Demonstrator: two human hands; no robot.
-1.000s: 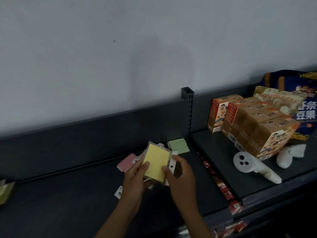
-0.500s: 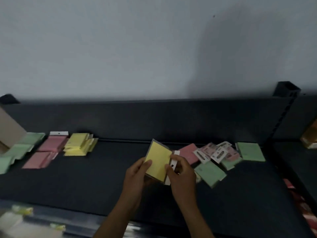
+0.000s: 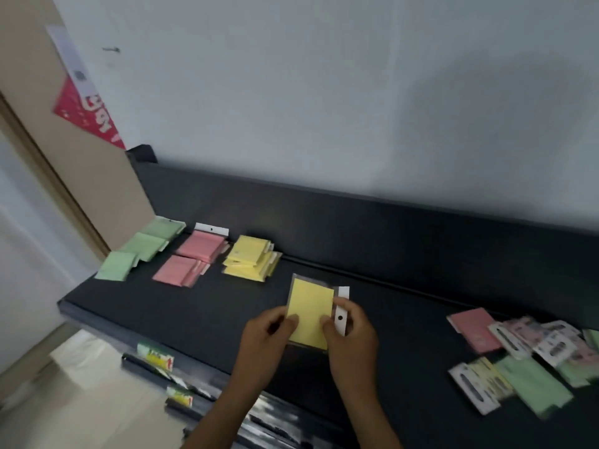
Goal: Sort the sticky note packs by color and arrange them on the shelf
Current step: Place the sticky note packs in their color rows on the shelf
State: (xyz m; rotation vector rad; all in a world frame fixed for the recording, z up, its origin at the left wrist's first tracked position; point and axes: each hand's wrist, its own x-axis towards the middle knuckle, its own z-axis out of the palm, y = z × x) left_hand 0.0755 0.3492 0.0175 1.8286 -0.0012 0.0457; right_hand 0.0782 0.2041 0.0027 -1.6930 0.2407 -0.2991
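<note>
Both forearms enter from the bottom edge and converge above the middle of the dark shelf (image 3: 207,306). Left hand (image 3: 264,335) pinches the lower left edge of a yellow sticky note pack (image 3: 310,314), thumb lying across its face, remaining fingers behind and out of sight. Right hand (image 3: 351,332) pinches the pack's right side, thumb on the yellow face, fingers curled round the white hang tab (image 3: 341,314) with its punched hole. The pack is tilted up toward the camera, in a clear sleeve; whether its lower edge touches the shelf I cannot tell. Hands close together, both clamped on this one pack. Sorted groups lie at the shelf's left end: green packs (image 3: 142,246) beside a leaning cardboard panel (image 3: 74,163), then pink packs (image 3: 193,259), then a yellow stack (image 3: 251,259), each group just apart from its neighbour. At the right end, well apart from the hands, an unsorted heap (image 3: 531,354) of pink, green and printed-back packs overlaps, blurred. Pale wall (image 3: 324,92) behind.
</note>
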